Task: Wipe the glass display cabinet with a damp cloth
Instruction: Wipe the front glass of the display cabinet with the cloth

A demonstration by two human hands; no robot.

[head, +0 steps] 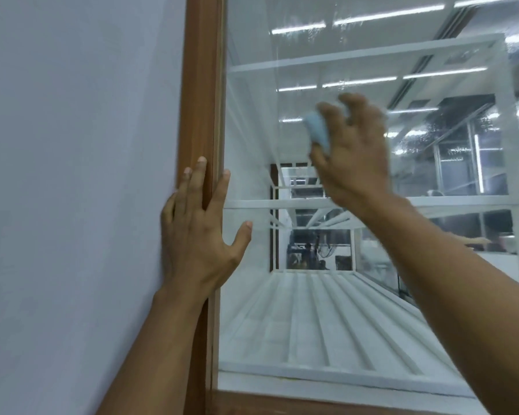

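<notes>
Right hand (354, 154) presses blue cloth (318, 130) on streaky glass (297, 310); left hand (198, 235) flat, open on wooden frame (201, 85).

Right hand (354, 151) blurred, hiding most of cloth (318, 128).

Light blue cloth (317, 129) pressed against streaky glass pane (312, 310), wood-framed

Plain pale grey-blue wall (72, 145) at left. Long ceiling light strips (387, 15) reflected above; white slatted surface (327, 324) below, dim room partitions (462, 145) far right.
</notes>
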